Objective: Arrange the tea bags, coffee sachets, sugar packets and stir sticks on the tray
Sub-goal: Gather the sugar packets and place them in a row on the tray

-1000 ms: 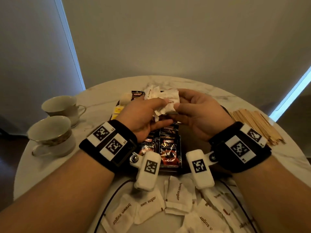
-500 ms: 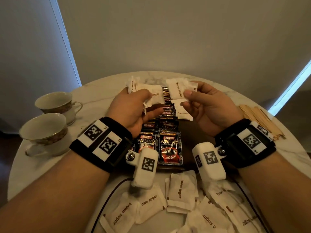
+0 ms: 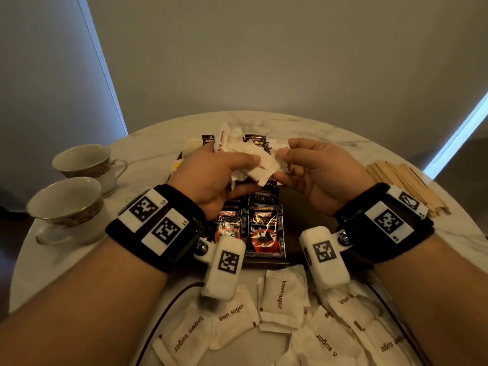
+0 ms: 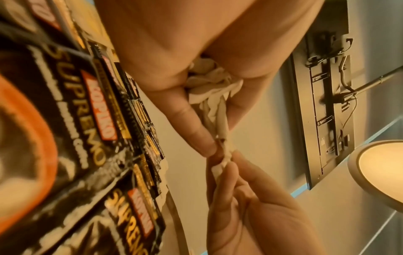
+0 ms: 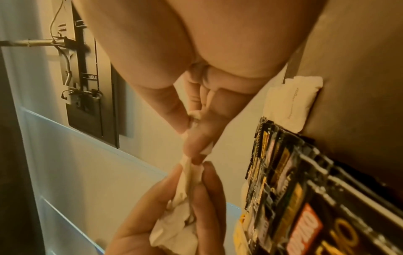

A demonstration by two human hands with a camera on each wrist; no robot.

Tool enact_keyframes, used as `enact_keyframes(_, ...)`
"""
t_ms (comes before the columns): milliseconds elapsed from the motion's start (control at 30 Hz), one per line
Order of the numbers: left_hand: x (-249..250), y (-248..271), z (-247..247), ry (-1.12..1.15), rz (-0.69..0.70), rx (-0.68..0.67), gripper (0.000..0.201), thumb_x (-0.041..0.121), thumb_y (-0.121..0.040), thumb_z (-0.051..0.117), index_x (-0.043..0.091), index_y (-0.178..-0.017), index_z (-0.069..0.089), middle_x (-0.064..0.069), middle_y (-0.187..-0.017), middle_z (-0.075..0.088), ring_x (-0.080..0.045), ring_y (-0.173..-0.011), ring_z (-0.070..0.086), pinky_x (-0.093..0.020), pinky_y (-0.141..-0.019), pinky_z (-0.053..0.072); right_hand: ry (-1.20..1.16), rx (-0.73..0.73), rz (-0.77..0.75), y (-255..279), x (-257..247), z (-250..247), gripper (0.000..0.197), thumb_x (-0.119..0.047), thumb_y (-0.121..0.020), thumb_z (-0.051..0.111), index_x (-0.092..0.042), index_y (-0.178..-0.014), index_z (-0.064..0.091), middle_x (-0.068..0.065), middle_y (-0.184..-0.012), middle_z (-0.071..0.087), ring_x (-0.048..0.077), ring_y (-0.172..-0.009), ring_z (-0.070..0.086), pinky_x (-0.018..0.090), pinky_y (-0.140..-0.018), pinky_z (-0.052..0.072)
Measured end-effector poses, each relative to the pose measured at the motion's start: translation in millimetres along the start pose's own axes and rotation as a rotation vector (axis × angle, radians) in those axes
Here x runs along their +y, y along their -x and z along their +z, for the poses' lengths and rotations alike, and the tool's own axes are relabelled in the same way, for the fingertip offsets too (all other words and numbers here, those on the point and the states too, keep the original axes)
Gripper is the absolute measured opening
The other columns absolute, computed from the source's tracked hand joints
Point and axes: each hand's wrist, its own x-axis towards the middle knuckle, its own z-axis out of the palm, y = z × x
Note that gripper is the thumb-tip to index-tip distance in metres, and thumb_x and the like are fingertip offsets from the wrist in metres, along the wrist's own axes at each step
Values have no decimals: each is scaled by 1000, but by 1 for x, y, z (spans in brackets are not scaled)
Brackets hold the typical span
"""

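Sugar packets (image 3: 260,165) were bunched in the air between two hands, above the far part of the dark tray (image 3: 303,207). The left hand (image 3: 211,178) held a small crumpled bunch of the white packets, with its fingers (image 4: 196,131) curled round them and its thumb pressing on top. The right hand (image 3: 319,175) pinched the edge of one packet between thumb and fingers (image 5: 197,146), right where the two hands met. Both hands were holding packets, so neither was loose or wide.

Coffee sachets (image 3: 265,231) already lay in neat rows on the left side of the tray, under the hands. One sugar packet could be seen lying on the tray's far right part in the right wrist view. Many more loose sugar packets (image 3: 284,302) lay on the near tabletop (image 3: 66,262). Stir sticks (image 3: 404,186) sat in a pile on the tabletop to the right, off the tray. Small yellow things, maybe tea bags (image 3: 177,165), peeked out on the far left of the tray, but they were mostly hidden. Two cups (image 3: 68,207) stood on the left.

The step in hand looked like the sugar step. The right hand seemed to be picking one packet from the bunch. Next, it would need to pull that packet free and lay it flat on the bare right side of the tray, beside the coffee. A soft grip would help, since the paper packets crumple easily.
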Motion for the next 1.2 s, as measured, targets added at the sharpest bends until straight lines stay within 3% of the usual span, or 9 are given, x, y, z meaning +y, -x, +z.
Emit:
enact_keyframes(133, 5, -2, -3, 85, 55, 110, 31, -6, -92, 66, 8, -118, 58, -19, -109, 75, -34, -92, 77, -41, -66, 63, 18, 21, -36, 0, -2, -4, 11, -5, -94, 65, -6, -104, 67, 17, -105, 76, 23, -91, 75, 25, -65, 62)
enact_keyframes(233, 5, 0, -2, 77, 89, 106, 28, -8, -91, 65, 11, -111, 59, -16, -107, 74, -33, -93, 77, -43, -67, 64, 167, -7, -50, 3, -2, -3, 12, -18, -80, 75, -17, -93, 76, 6, -94, 76, 18, -82, 68, 23, -55, 55)
enact_keyframes(300, 6, 2, -1, 38, 109, 71, 30, -7, -90, 67, 10, -113, 60, -16, -107, 75, -33, -92, 77, -44, -69, 64, 243, -47, -65, 5, 0, -2, 11, -17, -82, 76, -21, -93, 77, 3, -94, 76, 14, -77, 67, 21, -52, 49)
enact_keyframes(433, 5, 8, 1, -22, 117, -79, 43, 1, -87, 75, 7, -127, 62, -13, -110, 78, -32, -97, 77, -40, -72, 62, 234, -127, -97, 6, 2, -1, 39, -14, -73, 80, -16, -110, 71, 8, -93, 76, 15, -68, 69, 20, -46, 45)
enact_keyframes(567, 1, 9, 1, -72, 139, -133, 52, -6, -81, 77, 3, -130, 62, -16, -113, 76, -33, -100, 76, -39, -75, 61, 299, -156, -133, 4, 3, -3, 59, -16, -61, 89, -19, -115, 67, 8, -97, 76, 20, -73, 71, 22, -47, 48)
enact_keyframes(733, 2, 7, -1, -105, 159, -124, 56, -8, -77, 79, 4, -129, 63, -15, -113, 77, -33, -101, 76, -44, -81, 61, 149, -127, -158, 3, 3, 0, 43, -6, -70, 78, -10, -112, 68, 9, -93, 76, 23, -82, 75, 28, -62, 59)
enact_keyframes(900, 1, 4, -1, -108, 131, -101, 58, -11, -75, 79, 4, -129, 63, -18, -114, 76, -38, -103, 75, -58, -92, 59, 66, -21, -245, 0, 4, 0, 28, -5, -71, 74, -9, -98, 71, 5, -91, 76, 21, -85, 74, 30, -66, 62)
enact_keyframes(1033, 1, 5, -1, -116, 118, -86, 55, -14, -77, 77, 4, -126, 63, -17, -111, 77, -37, -101, 75, -51, -87, 61, 31, -4, -308, -2, 7, 4, 30, 0, -70, 74, -7, -99, 70, 3, -87, 76, 19, -83, 74, 29, -68, 61)
enact_keyframes(1200, 5, 6, -2, -89, 86, -71, 54, -16, -78, 74, 3, -127, 62, -18, -111, 76, -37, -99, 76, -42, -76, 61, 4, 96, -371, -3, 4, 4, 23, 8, -85, 68, -8, -102, 69, 5, -90, 76, 18, -88, 74, 31, -74, 61)
